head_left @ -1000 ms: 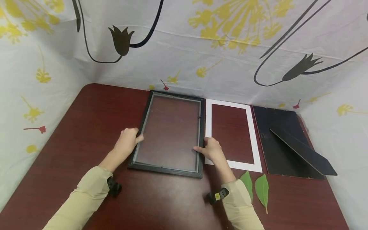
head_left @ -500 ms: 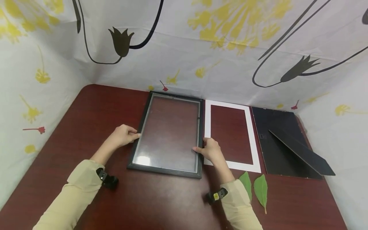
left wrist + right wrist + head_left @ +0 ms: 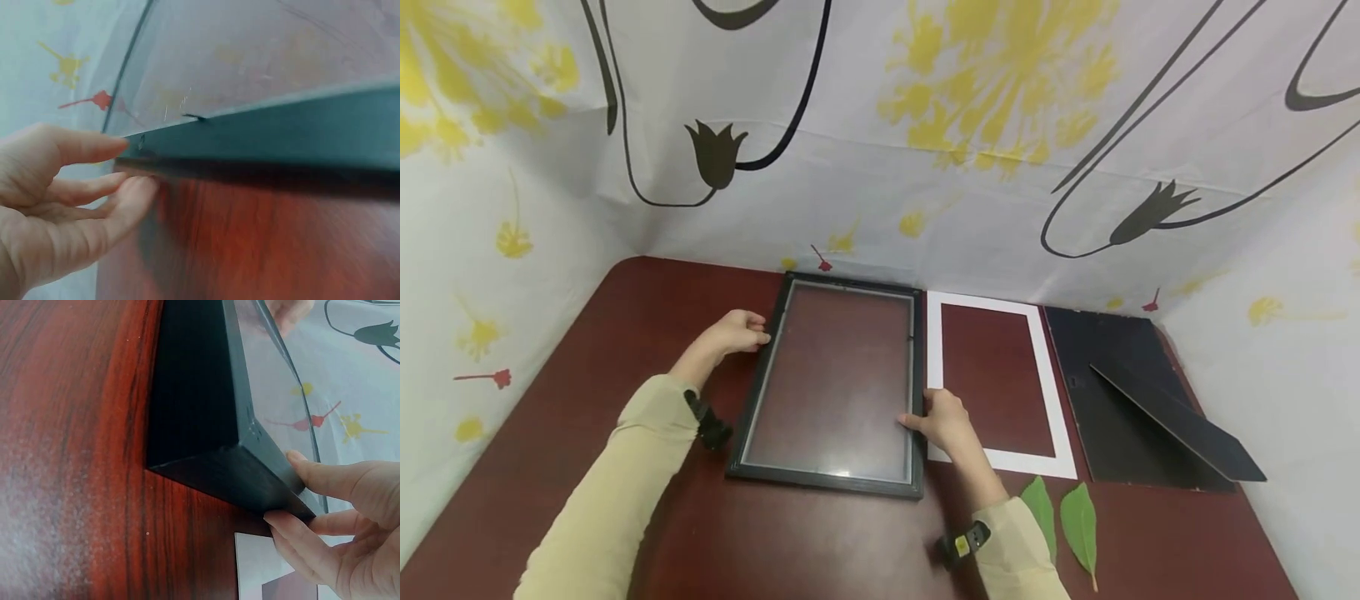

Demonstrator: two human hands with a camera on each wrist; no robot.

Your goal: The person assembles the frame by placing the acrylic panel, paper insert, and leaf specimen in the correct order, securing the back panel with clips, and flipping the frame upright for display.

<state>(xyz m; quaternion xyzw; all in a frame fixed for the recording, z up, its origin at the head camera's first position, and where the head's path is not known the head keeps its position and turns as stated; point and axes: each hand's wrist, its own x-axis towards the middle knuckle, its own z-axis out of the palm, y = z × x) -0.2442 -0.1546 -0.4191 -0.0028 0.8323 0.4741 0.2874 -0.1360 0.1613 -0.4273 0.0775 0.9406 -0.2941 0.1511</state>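
Note:
A black picture frame [image 3: 827, 482] with a clear glass pane [image 3: 842, 375] lies on the table, glass side up. My left hand [image 3: 727, 335] is at its left rail, above the middle; in the left wrist view, the thumb meets the top edge and the fingertips meet the lower edge. On the opposite rail, my right hand [image 3: 945, 423] pinches the frame, thumb on top and fingers along the outer side. To the right lie a white mat [image 3: 1063, 446] and a black backing board [image 3: 1093, 400], its easel leg [image 3: 1180, 421] sticking up at a slant.
Two green leaves [image 3: 1079, 527] lie in front of the mat, one partly covered by my right sleeve [image 3: 1018, 546]. A white cloth with flower prints [image 3: 850, 183] hangs around the back and sides of the dark red table [image 3: 775, 542].
My left hand has shifted up along the left rail, away from me, after its fingers loosened half a second ago. The right hand keeps its place. The view has tilted up.

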